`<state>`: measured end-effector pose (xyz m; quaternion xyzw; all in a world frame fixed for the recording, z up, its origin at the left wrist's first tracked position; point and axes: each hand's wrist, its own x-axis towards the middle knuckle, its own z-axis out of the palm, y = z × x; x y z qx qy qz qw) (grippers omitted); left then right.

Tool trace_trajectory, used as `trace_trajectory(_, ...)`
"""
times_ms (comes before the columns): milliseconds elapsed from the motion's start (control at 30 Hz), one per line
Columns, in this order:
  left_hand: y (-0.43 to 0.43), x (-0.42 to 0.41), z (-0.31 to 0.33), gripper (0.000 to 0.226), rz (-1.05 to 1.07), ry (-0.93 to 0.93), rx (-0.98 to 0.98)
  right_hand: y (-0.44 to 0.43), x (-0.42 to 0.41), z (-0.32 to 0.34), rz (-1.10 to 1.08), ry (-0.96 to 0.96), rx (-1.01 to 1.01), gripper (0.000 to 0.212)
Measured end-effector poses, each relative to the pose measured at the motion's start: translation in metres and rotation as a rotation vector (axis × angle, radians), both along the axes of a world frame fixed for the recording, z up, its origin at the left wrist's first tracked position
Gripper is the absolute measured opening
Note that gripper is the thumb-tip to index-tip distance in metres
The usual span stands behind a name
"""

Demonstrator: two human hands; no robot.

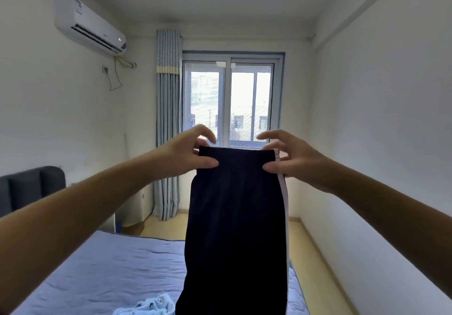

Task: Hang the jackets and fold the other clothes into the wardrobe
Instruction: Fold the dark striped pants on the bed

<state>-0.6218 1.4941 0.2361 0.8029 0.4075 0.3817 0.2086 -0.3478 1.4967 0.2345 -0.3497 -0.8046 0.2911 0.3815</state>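
Observation:
Dark navy trousers [234,229] with a white side stripe hang straight down in front of me, held up by the waistband at chest height above the bed. My left hand [186,153] pinches the waistband's left corner between thumb and fingers. My right hand [291,158] pinches the right corner the same way, next to the white stripe. Both arms are stretched forward. The trouser legs run out of the bottom of the view. No wardrobe or jacket is in sight.
A bed with a light blue cover [110,273] lies below, its dark headboard [29,187] at the left wall. A white patterned garment [151,305] lies crumpled on the cover. A window [230,104] and curtain [168,124] stand ahead; bare floor runs along the right wall.

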Motion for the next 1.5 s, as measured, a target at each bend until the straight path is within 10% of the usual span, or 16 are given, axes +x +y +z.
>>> trace_trajectory(200,0.11,0.051,-0.014,0.029,0.27,0.54,0.076,0.119,-0.018,-0.02,-0.423,-0.536,-0.1,0.034)
trace_trajectory(467,0.178,0.062,0.022,0.017,0.417,0.309,0.284,0.178,-0.024,0.013,-0.696,-0.298,0.403,0.027)
trace_trajectory(700,0.155,0.055,0.001,0.013,0.373,0.303,0.358,0.142,-0.018,-0.008,-0.701,-0.282,0.452,0.024)
trace_trajectory(1500,-0.273,0.074,-0.441,0.021,0.169,0.255,-0.355,-0.28,0.037,-0.436,-0.326,-0.436,-0.327,0.028)
